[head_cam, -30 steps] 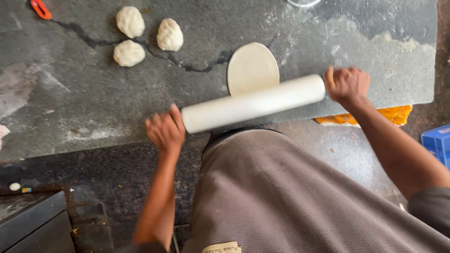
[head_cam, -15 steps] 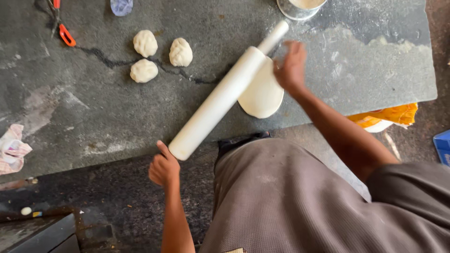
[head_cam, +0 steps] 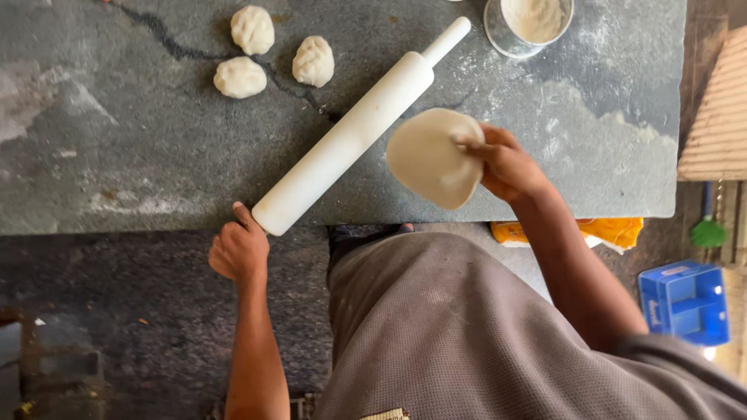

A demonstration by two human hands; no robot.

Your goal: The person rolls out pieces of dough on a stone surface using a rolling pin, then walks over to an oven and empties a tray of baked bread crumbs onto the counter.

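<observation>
Floury dough disc, white rolling pin

The left hand is curled into a loose fist at the near end of the pin, forearm running straight back toward the body. The right hand reaches forward with the arm bent, fingers pinching the edge of the dough, wrist cocked inward.

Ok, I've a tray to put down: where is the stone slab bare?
Bare: the grey stone slab's left stretch below the three dough balls, and right of the steel flour bowl. Crowded: the middle, with white rolling pin and flattened dough disc.
</observation>
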